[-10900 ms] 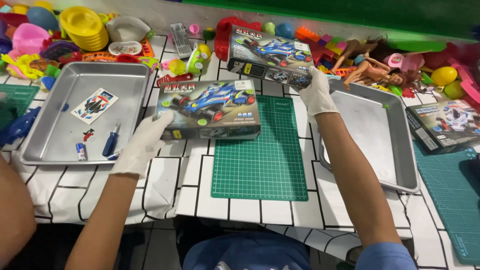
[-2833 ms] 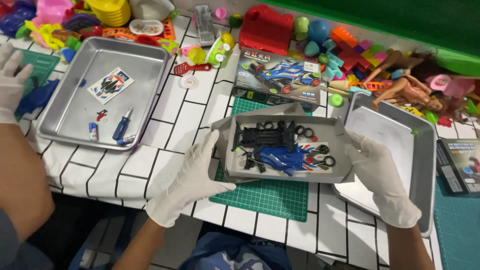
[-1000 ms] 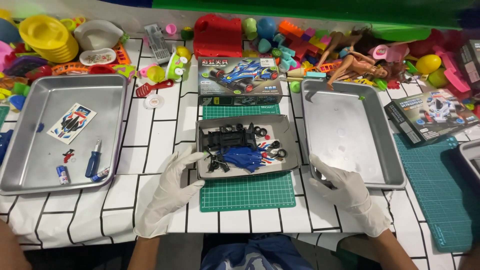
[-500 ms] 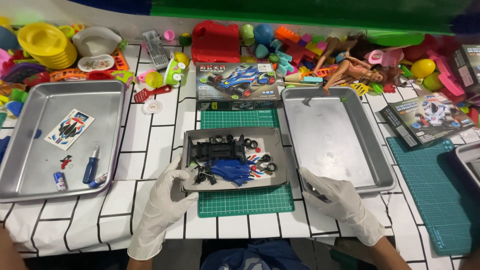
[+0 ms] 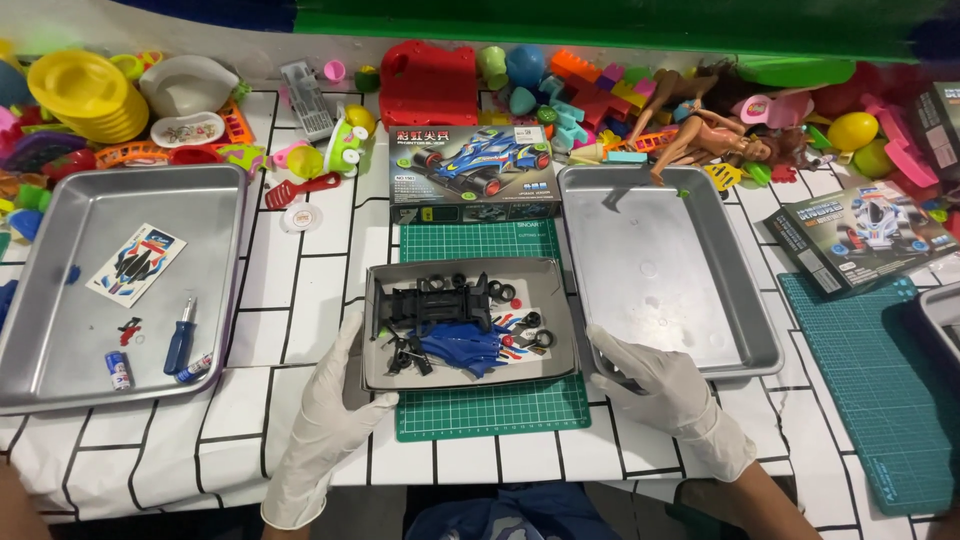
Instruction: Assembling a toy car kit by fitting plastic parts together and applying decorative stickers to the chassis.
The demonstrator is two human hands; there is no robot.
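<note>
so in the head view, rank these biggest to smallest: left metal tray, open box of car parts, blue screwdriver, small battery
1. left metal tray
2. open box of car parts
3. blue screwdriver
4. small battery

tray: a shallow grey cardboard box tray lay open and flat on the green cutting mat, long side toward the person.
chassis: a black car chassis lay in the tray's upper left part.
body shell: a blue body shell lay below it, near the middle.
wheels: small black wheels sat loose at the right.
</note>
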